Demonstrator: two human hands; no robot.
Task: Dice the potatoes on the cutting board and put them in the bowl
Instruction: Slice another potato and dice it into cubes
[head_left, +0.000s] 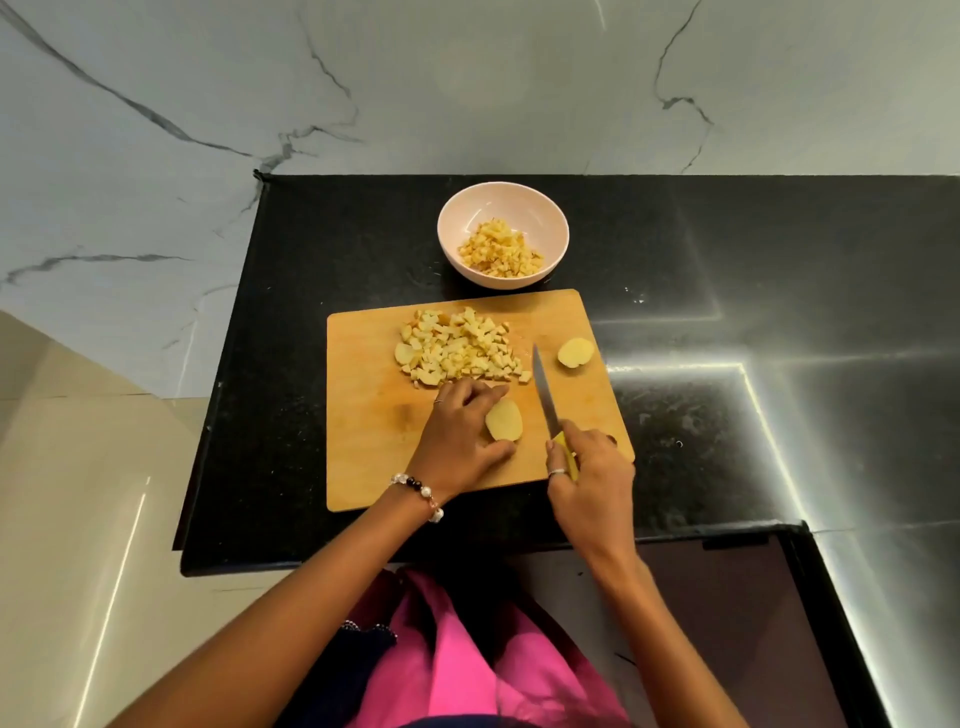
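On the rectangular wooden cutting board (363, 441), the left hand (460, 441) pins a pale-yellow potato half (504, 422) while the right hand (589, 478) clasps the yellow-handled steel knife (545, 397), whose blade could nick those fingertips (498, 391) if the rounded half rolls.

- desk (727, 270): black, finely speckled
- wall (467, 78): pale grey with dark marble veins
- bowl (503, 208): pale pink
- cutting board (374, 441): light brown wood
- diced potato (457, 348): pale yellow with tan skin bits
- knife (545, 395): silver blade, yellow handle
- bracelet (421, 491): white and dark beads
- clothing (467, 665): bright pink
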